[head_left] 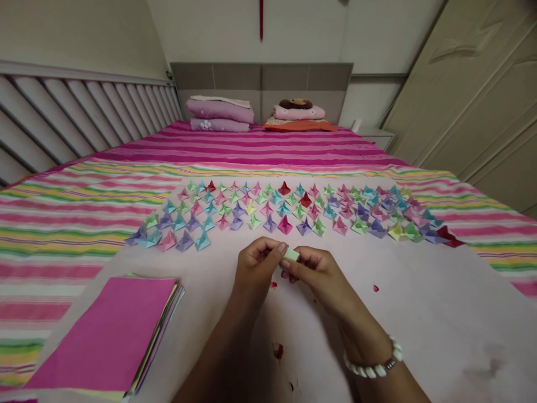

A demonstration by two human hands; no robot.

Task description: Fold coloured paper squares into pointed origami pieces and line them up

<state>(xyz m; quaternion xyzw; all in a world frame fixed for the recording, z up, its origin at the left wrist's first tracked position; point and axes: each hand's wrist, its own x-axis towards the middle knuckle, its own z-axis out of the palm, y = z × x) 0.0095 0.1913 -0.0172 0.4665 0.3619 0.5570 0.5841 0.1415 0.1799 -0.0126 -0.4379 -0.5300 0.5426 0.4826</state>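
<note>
A small pale green piece of folded paper (pixel 292 254) is pinched between my two hands, above the middle of the white board. My left hand (pixel 260 263) grips its left side with thumb and fingers. On the other side, my right hand (pixel 311 265) holds it between thumb and curled fingers; a white bracelet circles that wrist. The fingers cover most of the paper, so its full shape is hidden. Just beyond my hands stand rows of small folded paper boats (pixel 285 225) in many colours.
At the left lies a stack of coloured paper (pixel 104 330) with a magenta sheet on top. The white board (pixel 419 313) rests on a striped bedspread (pixel 37 240). Folded bedding (pixel 222 115) sits by the headboard (pixel 235 78). A slatted rail (pixel 84 112) runs along the left.
</note>
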